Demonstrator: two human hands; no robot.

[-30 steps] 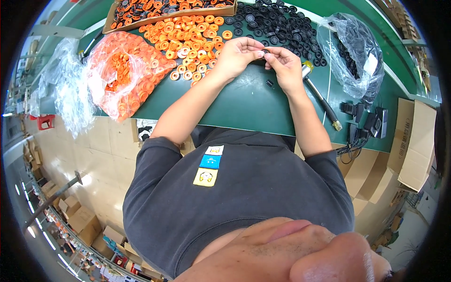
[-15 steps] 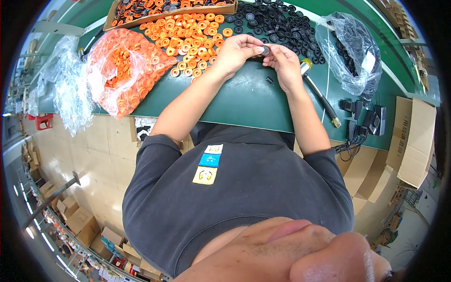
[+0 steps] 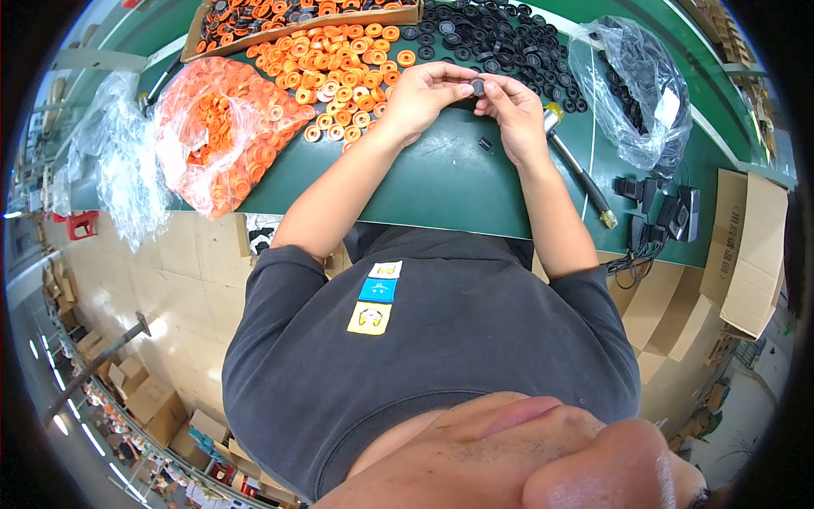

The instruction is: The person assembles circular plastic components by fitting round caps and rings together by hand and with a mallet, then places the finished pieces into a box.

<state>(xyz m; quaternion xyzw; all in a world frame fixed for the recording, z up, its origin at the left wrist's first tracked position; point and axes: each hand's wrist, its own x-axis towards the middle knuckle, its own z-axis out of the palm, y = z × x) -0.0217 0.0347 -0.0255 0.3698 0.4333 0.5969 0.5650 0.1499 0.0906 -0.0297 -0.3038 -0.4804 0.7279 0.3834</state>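
Observation:
Above the green table, a small round black cap (image 3: 478, 86) is pinched between my two hands. The fingertips of my left hand (image 3: 424, 95) close on its left side. Those of my right hand (image 3: 514, 105) grip it from the right. Behind my left hand spreads a heap of orange wheel-like rings (image 3: 335, 68). Beyond my right hand lies a pile of black round caps (image 3: 504, 42). Just below the hands, a small black piece (image 3: 485, 144) rests on the table. A hammer (image 3: 580, 170) with a dark handle lies right of my right wrist.
A clear bag of orange rings (image 3: 222, 136) stands at the left, beside crumpled clear plastic (image 3: 127, 161). A cardboard tray (image 3: 305, 27) of mixed orange and black parts sits at the back. At the right are a bag of black parts (image 3: 640, 102), black adapters with cables (image 3: 666, 216) and an open carton (image 3: 746, 254).
The black cap has turned slightly, its flat face showing more now. Both hands stay nearly in place, with small finger shifts. The whole view has moved a little.

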